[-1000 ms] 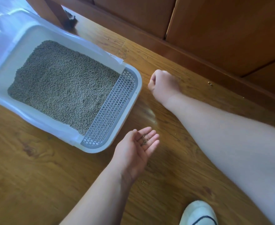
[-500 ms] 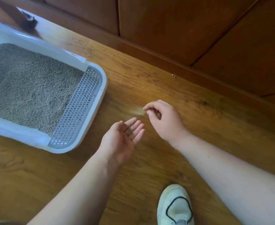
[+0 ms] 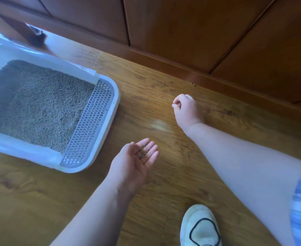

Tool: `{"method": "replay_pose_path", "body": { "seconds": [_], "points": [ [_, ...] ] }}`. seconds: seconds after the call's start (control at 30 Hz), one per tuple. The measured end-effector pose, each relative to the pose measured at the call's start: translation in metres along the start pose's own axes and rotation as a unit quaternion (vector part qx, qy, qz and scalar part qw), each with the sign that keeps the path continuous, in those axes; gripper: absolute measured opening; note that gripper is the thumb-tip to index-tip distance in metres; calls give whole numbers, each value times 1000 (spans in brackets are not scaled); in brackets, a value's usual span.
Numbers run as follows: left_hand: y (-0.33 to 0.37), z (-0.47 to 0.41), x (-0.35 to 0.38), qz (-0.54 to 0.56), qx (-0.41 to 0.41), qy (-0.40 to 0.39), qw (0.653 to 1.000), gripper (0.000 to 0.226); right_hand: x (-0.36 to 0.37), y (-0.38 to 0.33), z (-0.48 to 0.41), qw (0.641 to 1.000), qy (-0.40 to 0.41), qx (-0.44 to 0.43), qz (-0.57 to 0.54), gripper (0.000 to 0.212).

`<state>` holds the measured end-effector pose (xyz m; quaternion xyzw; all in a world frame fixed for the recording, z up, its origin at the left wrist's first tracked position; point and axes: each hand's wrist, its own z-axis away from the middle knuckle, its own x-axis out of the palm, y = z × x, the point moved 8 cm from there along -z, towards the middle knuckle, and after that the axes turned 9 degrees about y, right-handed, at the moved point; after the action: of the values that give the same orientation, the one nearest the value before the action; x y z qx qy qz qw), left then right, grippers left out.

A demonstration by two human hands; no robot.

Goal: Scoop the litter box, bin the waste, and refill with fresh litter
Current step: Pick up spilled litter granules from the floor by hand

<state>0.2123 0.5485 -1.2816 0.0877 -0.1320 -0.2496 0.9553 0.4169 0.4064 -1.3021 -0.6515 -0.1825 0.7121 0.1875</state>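
Wood floor (image 3: 39, 201). Litter box (image 3: 117, 96) at left, filled. Stray pellets (image 3: 143, 153): light, hard, apt to roll; on spread, upturned left hand (image 3: 133, 164). Right hand (image 3: 187, 109) fingertips pinched, seemingly on another pellet. Best taken by fingertip pinch.

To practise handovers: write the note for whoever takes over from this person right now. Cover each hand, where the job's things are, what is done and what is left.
Left hand: open, palm up, a few pellets on its fingers.
Right hand: low over the floor, fingertips pinched; too small to tell whether a pellet is between them.
Box: on the floor at left, holding a level bed of litter.
Done: box looks filled. No scoop, bin or bag in view.
Left: probably pick up the strays by the skirting, then empty the left hand.
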Motion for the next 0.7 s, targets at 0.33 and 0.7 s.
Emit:
{"method": "replay_pose_path", "body": {
  "seconds": [0.33, 0.7],
  "points": [
    [3, 5, 5, -18, 13, -1, 1000, 44, 4, 0, 0, 999, -16, 6, 42, 15],
    [-14, -6, 27, -16, -16, -40, 999, 43, -39, -71, 110, 969, -144, -139, -145, 12]
  ]
}}
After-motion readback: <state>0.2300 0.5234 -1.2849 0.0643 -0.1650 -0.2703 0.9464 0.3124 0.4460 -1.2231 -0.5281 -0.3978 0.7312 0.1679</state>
